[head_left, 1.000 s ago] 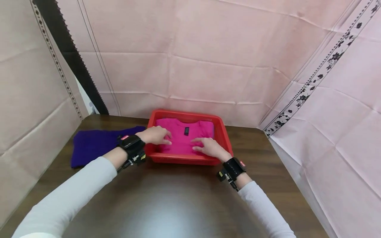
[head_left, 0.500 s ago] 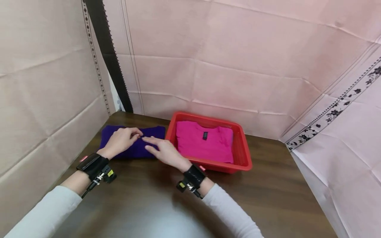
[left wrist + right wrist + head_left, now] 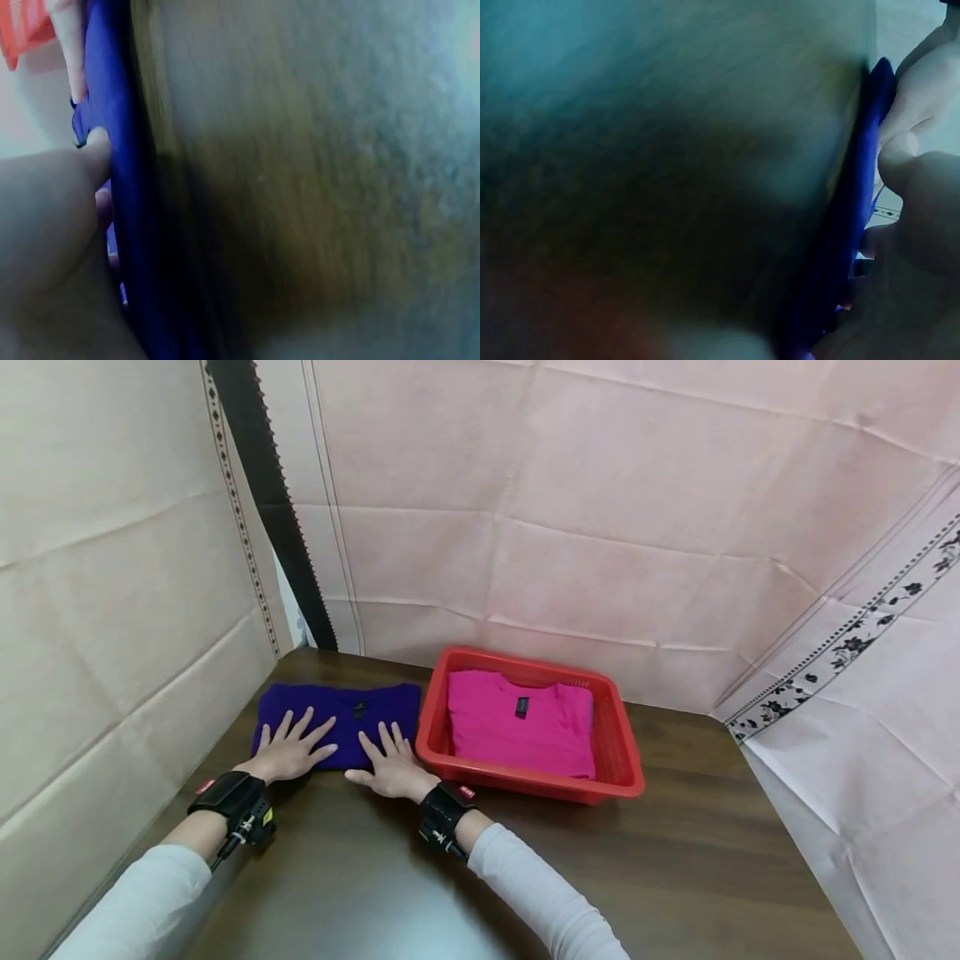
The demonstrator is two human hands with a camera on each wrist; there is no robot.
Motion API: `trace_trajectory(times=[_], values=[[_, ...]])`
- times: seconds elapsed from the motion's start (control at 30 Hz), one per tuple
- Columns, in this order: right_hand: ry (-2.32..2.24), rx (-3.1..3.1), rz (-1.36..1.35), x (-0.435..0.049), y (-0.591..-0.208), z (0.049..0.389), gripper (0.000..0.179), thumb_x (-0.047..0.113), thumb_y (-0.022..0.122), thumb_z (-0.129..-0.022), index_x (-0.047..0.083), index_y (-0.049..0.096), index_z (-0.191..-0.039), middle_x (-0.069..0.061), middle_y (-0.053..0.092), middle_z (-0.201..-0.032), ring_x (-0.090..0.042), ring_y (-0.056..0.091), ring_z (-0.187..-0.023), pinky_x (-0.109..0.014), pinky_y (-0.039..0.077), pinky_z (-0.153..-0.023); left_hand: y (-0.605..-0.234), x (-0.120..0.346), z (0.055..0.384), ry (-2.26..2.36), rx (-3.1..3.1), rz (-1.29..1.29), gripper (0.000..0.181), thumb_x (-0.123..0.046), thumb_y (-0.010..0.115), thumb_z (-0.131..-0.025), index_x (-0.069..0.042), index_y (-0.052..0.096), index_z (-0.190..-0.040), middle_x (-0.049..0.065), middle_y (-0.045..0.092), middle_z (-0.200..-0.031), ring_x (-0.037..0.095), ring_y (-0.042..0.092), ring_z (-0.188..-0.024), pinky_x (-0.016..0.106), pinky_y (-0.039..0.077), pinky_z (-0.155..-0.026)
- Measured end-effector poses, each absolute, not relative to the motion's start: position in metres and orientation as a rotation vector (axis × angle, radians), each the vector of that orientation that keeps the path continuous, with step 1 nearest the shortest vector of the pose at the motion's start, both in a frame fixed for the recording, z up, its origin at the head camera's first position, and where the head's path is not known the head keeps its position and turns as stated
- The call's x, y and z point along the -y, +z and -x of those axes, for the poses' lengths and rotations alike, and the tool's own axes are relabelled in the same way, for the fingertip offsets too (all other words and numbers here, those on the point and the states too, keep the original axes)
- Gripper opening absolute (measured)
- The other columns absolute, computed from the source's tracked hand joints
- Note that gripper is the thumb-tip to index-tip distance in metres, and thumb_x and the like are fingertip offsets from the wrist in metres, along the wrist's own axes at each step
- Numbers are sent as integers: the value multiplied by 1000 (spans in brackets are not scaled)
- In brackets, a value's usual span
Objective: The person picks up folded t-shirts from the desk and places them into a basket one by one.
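A folded dark purple shirt [image 3: 337,739] with a small dark neck label lies on the table, left of the red basket. My left hand [image 3: 288,755] rests on its left front part with the fingers spread. On the right front part lies my right hand [image 3: 393,770], its fingers also straight and spread. Both wrist views show the front edge of the purple shirt [image 3: 120,105] beneath the hands. Inside the red basket [image 3: 517,782] a folded pink shirt [image 3: 517,735] lies flat, its dark label facing up. Neither hand touches the pink shirt.
The brown wooden table [image 3: 675,860] extends in front of and to the right of the basket. Pale pink cloth [image 3: 600,527] hangs behind the table and along both sides. The basket stands close to the back cloth.
Both hands have gone left from the pink shirt in the basket to the purple shirt. Their fingers have come down on it and spread apart. The head view has turned left.
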State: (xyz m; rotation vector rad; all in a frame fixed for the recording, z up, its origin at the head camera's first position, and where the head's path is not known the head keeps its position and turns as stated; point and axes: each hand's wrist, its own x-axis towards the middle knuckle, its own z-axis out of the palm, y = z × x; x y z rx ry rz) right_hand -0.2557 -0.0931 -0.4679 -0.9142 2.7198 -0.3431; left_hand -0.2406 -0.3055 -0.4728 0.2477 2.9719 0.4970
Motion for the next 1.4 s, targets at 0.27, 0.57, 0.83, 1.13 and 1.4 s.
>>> trace_trajectory(times=[0.27, 0.57, 0.83, 1.13, 1.4], values=[[-214, -2697, 950, 89, -471, 251, 79, 66, 33, -88, 27, 4, -150, -10, -6, -157, -25, -9, -139, -45, 8, -116, -480, 311, 238, 598, -2898, -293, 69, -54, 31, -96, -14, 15, -150, 29, -4, -152, 52, -13, -131, 76, -12, -97], [-130, -2595, 1016, 79, -466, 236, 77, 67, 31, -88, 30, 2, -150, -8, -8, -157, -24, -8, -139, -41, 8, -116, -483, 313, 221, 605, -2897, -334, 68, -54, 34, -95, -16, 17, -150, 28, -2, -153, 52, -10, -131, 77, -11, -96], [-86, -2533, 1017, 73, -461, 221, 79, 70, 30, -85, 34, -2, -148, -5, -10, -157, -22, -7, -139, -38, 9, -116, -489, 312, 205, 605, -2929, -356, 68, -54, 35, -94, -19, 16, -150, 27, -1, -153, 52, -9, -132, 77, -10, -96], [-15, -2544, 1160, 58, -456, 187, 82, 70, 33, -83, 32, 2, -149, -7, -4, -157, -20, -2, -139, -34, 16, -115, -510, 316, 178, 657, -3015, -420, 64, -54, 35, -94, -30, 14, -150, 19, -2, -156, 47, -11, -134, 78, -9, -96], [-8, -2475, 1229, 45, -453, 160, 82, 70, 35, -83, 32, 3, -149, -8, -3, -157, -20, 1, -139, -32, 20, -114, -503, 302, 139, 607, -3048, -397, 63, -50, 39, -95, -27, 17, -149, 19, 2, -156, 47, -4, -135, 78, -2, -96]])
